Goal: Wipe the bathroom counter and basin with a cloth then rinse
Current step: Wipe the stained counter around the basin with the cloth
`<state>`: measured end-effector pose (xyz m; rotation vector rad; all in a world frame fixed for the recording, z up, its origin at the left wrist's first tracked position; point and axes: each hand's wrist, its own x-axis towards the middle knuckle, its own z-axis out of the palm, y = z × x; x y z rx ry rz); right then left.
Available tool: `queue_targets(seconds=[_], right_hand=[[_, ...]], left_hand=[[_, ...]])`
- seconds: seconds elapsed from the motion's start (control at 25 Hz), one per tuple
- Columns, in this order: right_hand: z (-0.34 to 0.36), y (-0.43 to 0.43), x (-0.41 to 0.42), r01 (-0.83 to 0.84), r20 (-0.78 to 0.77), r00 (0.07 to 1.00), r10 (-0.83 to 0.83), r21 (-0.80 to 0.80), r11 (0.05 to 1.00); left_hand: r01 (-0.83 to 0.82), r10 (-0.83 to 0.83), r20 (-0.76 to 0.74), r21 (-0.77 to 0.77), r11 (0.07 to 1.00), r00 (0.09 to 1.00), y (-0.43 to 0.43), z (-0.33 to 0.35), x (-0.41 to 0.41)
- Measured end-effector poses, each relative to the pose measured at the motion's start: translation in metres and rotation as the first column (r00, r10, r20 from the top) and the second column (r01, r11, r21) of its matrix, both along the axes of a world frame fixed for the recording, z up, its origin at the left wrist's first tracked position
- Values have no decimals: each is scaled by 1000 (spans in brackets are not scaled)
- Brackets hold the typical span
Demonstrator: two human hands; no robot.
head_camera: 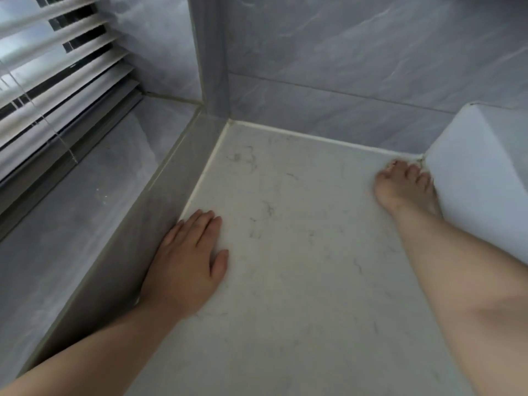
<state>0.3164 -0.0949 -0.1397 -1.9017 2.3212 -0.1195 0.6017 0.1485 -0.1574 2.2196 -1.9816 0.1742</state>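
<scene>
Our left hand [188, 258] lies flat, fingers straight, on the counter [300, 252]. Our right hand [403, 190] curls its fingertips into the back seam, touching the white block [480, 172] on its right. No cloth shows; the counter spans between the 2 hands.

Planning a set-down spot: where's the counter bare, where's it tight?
Bare: counter middle, between left hand and right hand, back to the wall; also the window sill below the blinds. Tight: far right corner, where the right hand sits against the white basin.
</scene>
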Motion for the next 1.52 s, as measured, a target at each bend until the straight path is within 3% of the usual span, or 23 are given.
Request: queue_targets(seconds=[0.04, 0.12, 0.24, 0.36, 0.44, 0.52, 0.68, 0.76, 0.84, 0.88, 0.96, 1.04, 1.12, 1.28, 1.36, 1.52], right_hand=[[0, -1, 24, -38, -14, 999, 37, -16, 999], [-3, 3, 89, -275, -24, 961, 274, -47, 960], [-7, 43, 199, -617, 40, 785, 619, -55, 785], [-2, 74, 249, -735, 151, 669, 728, -13, 678], [-4, 67, 225, -725, 111, 684, 721, -5, 689], [-8, 51, 165, -622, 29, 782, 622, -27, 783], [-8, 53, 7, -235, -52, 971, 232, -56, 970], [0, 70, -33, -70, 10, 997, 70, -16, 997], [-1, 76, -17, 17, 11, 1000, -17, -25, 1000], [0, 77, 5, -1, -3, 1000, 1, -31, 1000], [-4, 81, 71, -220, 4, 975, 221, -57, 974], [-9, 96, 144, -511, 58, 855, 515, -74, 856], [-2, 117, 198, -704, 114, 700, 705, -51, 708], [6, 120, 223, -830, 105, 554, 826, -5, 557], [4, 109, 203, -814, 115, 577, 809, -6, 581], [-7, 89, 111, -567, 20, 823, 568, -36, 823]], left_hand=[[-5, 5, 1, 1, 1000, 1000, 0, 0, 0], [-7, 7, -1, -4, 1000, 1000, 0, 0, 0], [8, -9, -12, -13, 1000, 1000, 0, 1, 1], [8, -9, -29, -29, 1000, 1000, 0, -1, 1], [15, -16, -29, -31, 999, 999, -1, -1, 2], [21, -22, -24, -26, 999, 999, 0, 0, 3], [1, -2, -32, -13, 1000, 999, 0, 0, 0], [-7, 6, -29, -12, 1000, 1000, 0, 0, 0], [0, 0, -29, -7, 1000, 1000, 0, 0, 0], [2, -2, -33, -4, 1000, 999, 0, 0, 0], [-9, 8, -57, -11, 1000, 998, 1, 1, 0], [-62, 58, -111, -32, 998, 992, 2, 1, -2], [-126, 114, -160, -62, 990, 980, 2, 0, -4], [-129, 116, -171, -66, 989, 978, 0, 0, -4], [-104, 91, -160, -76, 992, 983, 0, -1, -3], [-103, 97, -167, -32, 994, 981, 1, 0, 0]])
